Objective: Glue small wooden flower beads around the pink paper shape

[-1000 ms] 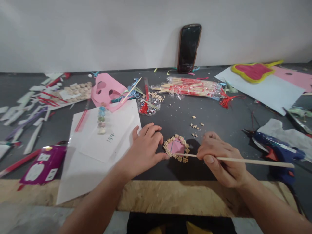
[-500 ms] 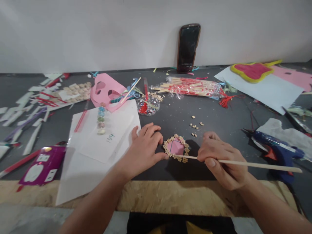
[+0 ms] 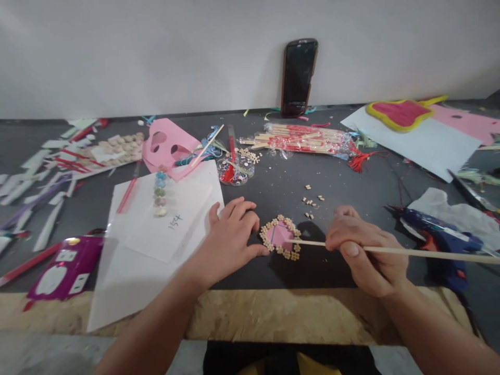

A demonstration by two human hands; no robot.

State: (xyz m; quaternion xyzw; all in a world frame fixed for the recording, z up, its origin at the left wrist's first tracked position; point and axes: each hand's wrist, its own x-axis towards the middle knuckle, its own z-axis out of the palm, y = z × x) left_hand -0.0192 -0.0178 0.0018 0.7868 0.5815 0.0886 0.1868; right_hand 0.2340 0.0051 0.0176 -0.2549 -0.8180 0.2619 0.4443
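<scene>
I'm watching through the head camera as the left hand is resting on the dark work surface, its fingers curled and slightly spread, with the thumb reaching out and touching the lower left of a ring of small wooden beads. The ring is lying flat on the surface between the two hands, glued around the edge of a pink paper shape. The right hand is closed, its thumb and fingers gripping a thin wooden stick that is running almost level across the view, its tip reaching over the right side of the ring. A few loose beads are lying just above the ring. To the right, a blue hot glue gun is lying near the right hand. To the left, I'm seeing a sheet of white paper marked with a handwritten number under the left hand's fingertips' side, with a column of colored beads on it, and a pink cut-out mask is lying beyond it
</scene>
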